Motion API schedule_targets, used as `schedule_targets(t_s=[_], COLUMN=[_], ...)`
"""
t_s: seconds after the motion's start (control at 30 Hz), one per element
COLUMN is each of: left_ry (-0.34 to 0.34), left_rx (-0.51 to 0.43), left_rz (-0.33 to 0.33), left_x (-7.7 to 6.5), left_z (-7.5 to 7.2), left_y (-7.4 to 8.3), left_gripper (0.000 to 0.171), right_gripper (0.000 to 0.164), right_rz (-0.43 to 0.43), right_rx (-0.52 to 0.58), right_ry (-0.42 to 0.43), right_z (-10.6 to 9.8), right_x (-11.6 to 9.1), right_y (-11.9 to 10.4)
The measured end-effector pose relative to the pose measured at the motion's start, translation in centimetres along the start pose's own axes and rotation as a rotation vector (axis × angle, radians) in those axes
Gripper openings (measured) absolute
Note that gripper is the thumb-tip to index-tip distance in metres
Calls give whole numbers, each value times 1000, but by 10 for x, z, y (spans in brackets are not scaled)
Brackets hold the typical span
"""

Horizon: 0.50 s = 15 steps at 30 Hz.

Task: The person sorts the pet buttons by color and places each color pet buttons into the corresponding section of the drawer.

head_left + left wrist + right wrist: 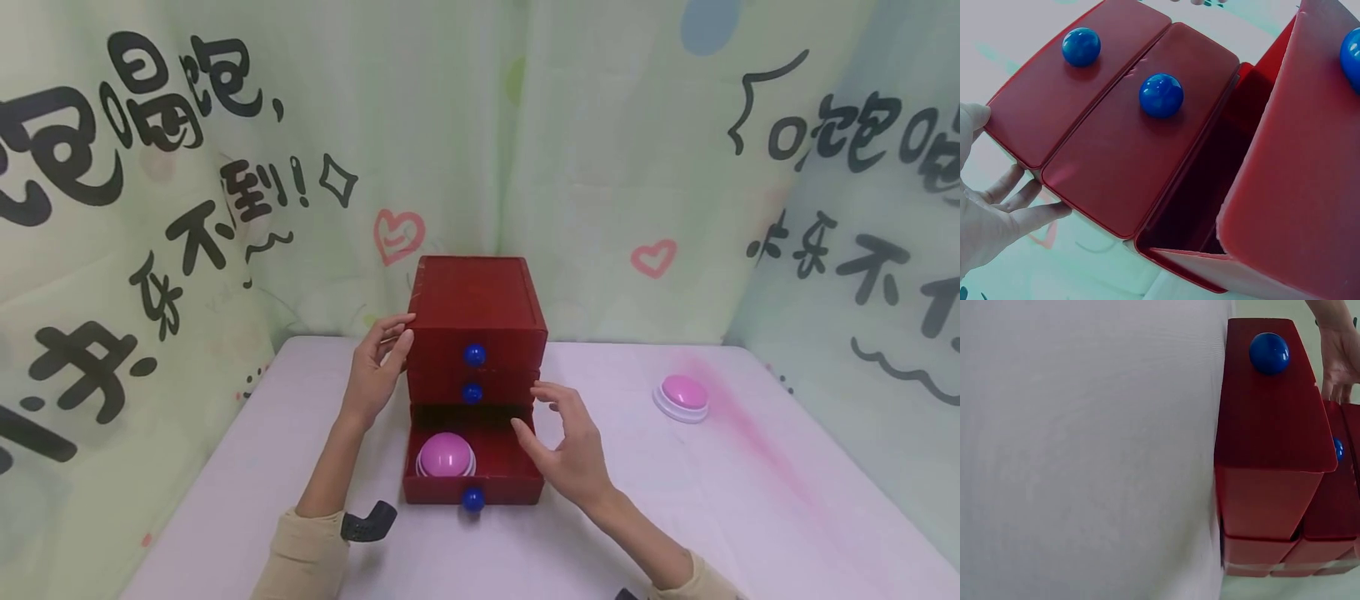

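A dark red box of drawers with blue ball knobs stands on the table. Its bottom drawer is pulled out, and the two drawers above are closed. A pink dome button with a white base sits at the left inside the bottom drawer. My left hand rests its fingertips against the box's left side; in the left wrist view its fingers lie along that side. My right hand hovers by the right side of the pulled-out drawer, fingers loosely bent and holding nothing. The right wrist view does not show its fingers.
A second pink button with a white base lies on the table at the right, beside a pink smear. The pale table is bordered behind and at the sides by a printed curtain.
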<state>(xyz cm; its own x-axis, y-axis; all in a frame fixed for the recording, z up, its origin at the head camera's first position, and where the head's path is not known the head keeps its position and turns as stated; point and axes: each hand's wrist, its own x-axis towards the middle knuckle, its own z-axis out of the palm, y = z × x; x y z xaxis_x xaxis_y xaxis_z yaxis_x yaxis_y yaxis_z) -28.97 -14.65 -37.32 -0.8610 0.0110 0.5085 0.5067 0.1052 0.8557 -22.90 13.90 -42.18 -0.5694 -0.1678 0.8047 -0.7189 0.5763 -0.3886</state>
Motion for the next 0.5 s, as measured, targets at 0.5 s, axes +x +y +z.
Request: schedule_targets(t_s=[0.5], left_ry=[-12], left_rx=[-7], left_rz=[-16], left_x=[-1], left_z=[-1], left_y=[2], left_gripper=[34], right_gripper=[46], right_rz=[323], right_rx=[69], right_ry=[-40], right_z=[-16], right_x=[5], right_y=[14])
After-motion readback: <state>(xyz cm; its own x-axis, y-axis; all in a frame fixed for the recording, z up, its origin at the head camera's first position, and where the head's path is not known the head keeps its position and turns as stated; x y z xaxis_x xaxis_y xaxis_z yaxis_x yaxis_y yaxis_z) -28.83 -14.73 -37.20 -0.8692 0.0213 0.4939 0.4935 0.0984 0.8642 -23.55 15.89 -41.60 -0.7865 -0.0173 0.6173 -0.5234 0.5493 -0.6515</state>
